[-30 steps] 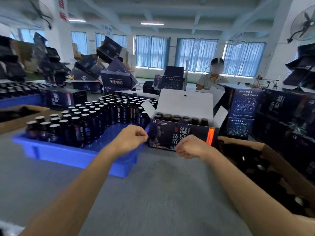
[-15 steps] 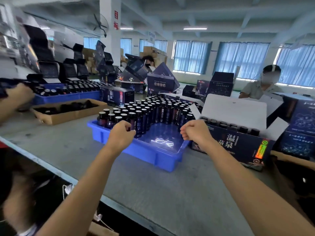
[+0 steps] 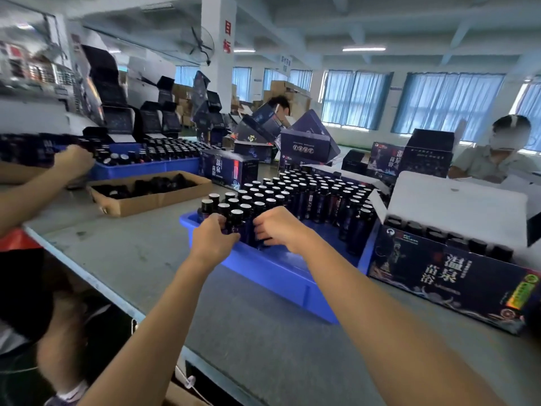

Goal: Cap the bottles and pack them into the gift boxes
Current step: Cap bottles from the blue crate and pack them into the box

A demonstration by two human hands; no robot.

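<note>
We work at the grey bench (image 3: 146, 259). At our right on it stands the open gift box (image 3: 453, 276), white lid flap up, a row of dark-topped bottles inside. Just beside it is the blue tray (image 3: 278, 276). The tray carries the upright dark bottles (image 3: 307, 194), massed toward its far side and left corner, with bare floor nearer the box. We judge the step in hand to be taking bottles from the tray for packing. Next comes a straight lift clear of the neighbours, then a carry rightward to the box. Both forearms reach forward over the tray's near wall. Our left hand (image 3: 213, 238) and right hand (image 3: 278, 227) sit close together, fingers curled round bottles in the nearest cluster. We cannot quite tell how many each grips.
</note>
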